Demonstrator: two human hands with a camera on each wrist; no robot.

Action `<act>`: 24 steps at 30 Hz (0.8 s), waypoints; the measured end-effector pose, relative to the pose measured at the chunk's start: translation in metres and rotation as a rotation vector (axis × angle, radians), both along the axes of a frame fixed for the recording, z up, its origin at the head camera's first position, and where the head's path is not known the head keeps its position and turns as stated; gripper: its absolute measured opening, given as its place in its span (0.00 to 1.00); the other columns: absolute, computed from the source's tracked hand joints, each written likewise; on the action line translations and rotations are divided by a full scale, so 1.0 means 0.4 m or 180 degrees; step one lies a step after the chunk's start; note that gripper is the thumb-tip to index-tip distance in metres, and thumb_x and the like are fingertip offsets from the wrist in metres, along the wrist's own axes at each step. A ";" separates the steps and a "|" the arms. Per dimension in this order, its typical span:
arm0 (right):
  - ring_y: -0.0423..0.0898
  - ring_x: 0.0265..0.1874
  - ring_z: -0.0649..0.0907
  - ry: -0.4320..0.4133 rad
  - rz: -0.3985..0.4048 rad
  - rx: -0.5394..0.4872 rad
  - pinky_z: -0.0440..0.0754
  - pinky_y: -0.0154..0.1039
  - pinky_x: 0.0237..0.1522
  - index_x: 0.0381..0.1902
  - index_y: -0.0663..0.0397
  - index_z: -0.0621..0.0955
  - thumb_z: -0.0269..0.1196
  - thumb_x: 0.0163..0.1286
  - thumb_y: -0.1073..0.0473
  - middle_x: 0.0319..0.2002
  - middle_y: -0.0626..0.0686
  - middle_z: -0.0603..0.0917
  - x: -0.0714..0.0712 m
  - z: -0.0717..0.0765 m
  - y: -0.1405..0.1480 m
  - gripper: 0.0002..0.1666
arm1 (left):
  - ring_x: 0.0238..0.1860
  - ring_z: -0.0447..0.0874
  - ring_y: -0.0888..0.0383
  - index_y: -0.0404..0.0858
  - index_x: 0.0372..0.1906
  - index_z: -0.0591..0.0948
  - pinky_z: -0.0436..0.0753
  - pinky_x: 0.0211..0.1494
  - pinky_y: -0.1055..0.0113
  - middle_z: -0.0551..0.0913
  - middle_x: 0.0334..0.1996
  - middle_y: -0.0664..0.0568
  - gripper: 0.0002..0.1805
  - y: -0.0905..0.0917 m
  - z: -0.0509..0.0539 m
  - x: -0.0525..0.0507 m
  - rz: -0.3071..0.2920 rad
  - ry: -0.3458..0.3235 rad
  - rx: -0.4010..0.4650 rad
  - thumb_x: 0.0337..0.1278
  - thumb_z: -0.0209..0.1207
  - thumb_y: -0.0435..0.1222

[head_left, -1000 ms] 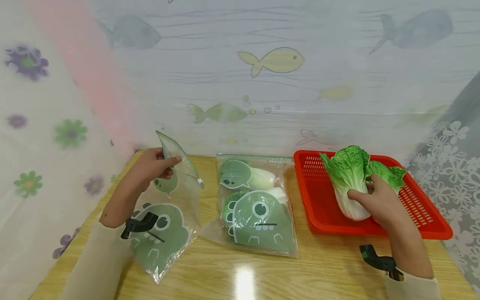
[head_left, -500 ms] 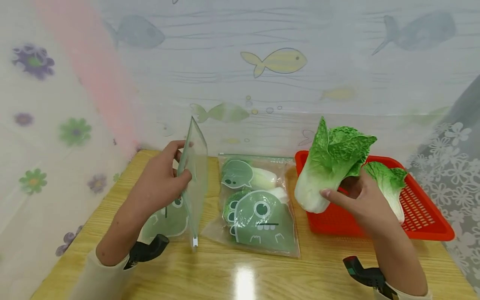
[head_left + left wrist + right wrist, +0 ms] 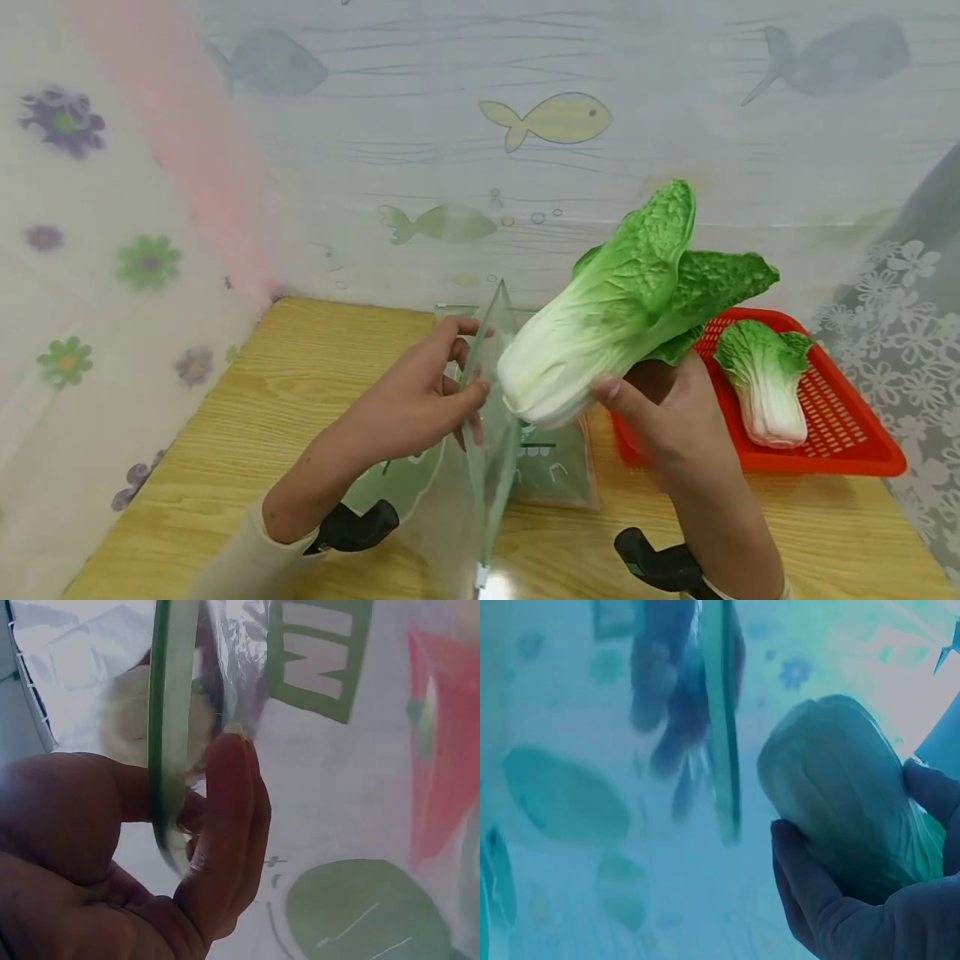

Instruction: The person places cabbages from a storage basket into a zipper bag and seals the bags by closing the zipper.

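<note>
My left hand (image 3: 408, 408) holds a clear zip bag (image 3: 495, 475) by its green-edged mouth, thumb on one side and fingers on the other. The mouth is parted a little, and a white slider sits at its lower end. In the left wrist view, the green zip edge (image 3: 169, 712) passes between thumb and fingers. My right hand (image 3: 675, 433) grips a Chinese cabbage (image 3: 592, 333) from below, its white base tilted toward the bag. A narrow gap separates the cabbage base (image 3: 832, 772) from the bag edge (image 3: 724, 735) in the right wrist view.
A red plastic basket (image 3: 862, 425) stands at the right with another Chinese cabbage (image 3: 768, 387) in it. A second printed zip bag (image 3: 555, 475) lies flat behind the held bag, mostly hidden. A patterned curtain (image 3: 420, 150) borders the wooden table (image 3: 315, 358) at the back.
My right hand has lifted the cabbage out of the basket and carried it left, tipping its base toward the bag. My left hand has brought the bag upright and to the right.
</note>
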State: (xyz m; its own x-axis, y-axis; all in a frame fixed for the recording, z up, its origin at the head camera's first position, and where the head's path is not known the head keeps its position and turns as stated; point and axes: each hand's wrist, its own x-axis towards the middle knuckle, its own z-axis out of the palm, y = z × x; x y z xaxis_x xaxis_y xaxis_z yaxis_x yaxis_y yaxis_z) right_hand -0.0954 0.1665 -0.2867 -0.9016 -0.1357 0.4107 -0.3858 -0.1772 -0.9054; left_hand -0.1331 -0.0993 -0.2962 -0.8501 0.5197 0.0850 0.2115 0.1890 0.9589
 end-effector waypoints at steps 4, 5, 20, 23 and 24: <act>0.57 0.61 0.82 0.0121 0.0008 0.0064 0.83 0.43 0.62 0.75 0.57 0.68 0.75 0.69 0.60 0.66 0.63 0.78 0.019 0.002 -0.043 0.42 | 0.31 0.90 0.46 0.38 0.76 0.56 0.90 0.38 0.49 0.76 0.57 0.38 0.37 0.032 -0.013 -0.001 -0.0212 -0.0273 0.0341 0.68 0.57 0.23; 0.58 0.61 0.83 0.0131 0.0002 0.0113 0.84 0.43 0.62 0.75 0.57 0.69 0.75 0.69 0.62 0.66 0.63 0.78 0.022 0.003 -0.051 0.42 | 0.31 0.89 0.46 0.38 0.76 0.56 0.89 0.38 0.49 0.77 0.57 0.38 0.38 0.037 -0.015 -0.001 -0.0215 -0.0279 0.0374 0.66 0.58 0.22; 0.46 0.63 0.84 0.0139 -0.0921 0.1695 0.86 0.43 0.58 0.79 0.47 0.59 0.83 0.60 0.54 0.67 0.47 0.78 0.024 -0.020 -0.097 0.59 | 0.13 0.78 0.65 0.37 0.62 0.72 0.78 0.19 0.64 0.71 0.16 0.56 0.11 0.036 -0.021 0.006 0.0915 0.1363 -0.0353 0.84 0.50 0.33; 0.47 0.64 0.84 0.0136 -0.0936 0.1692 0.87 0.44 0.56 0.81 0.46 0.54 0.81 0.63 0.52 0.68 0.49 0.78 0.022 -0.033 -0.110 0.61 | 0.09 0.69 0.66 0.37 0.56 0.73 0.70 0.15 0.66 0.70 0.12 0.61 0.07 0.042 -0.026 0.003 0.1103 0.1611 -0.0539 0.84 0.50 0.35; 0.47 0.63 0.84 0.0123 -0.0923 0.1662 0.87 0.43 0.56 0.81 0.46 0.54 0.80 0.64 0.52 0.68 0.49 0.78 0.022 -0.035 -0.114 0.60 | 0.08 0.67 0.66 0.37 0.55 0.73 0.67 0.14 0.66 0.70 0.11 0.62 0.06 0.043 -0.027 0.001 0.1142 0.1655 -0.0571 0.85 0.50 0.35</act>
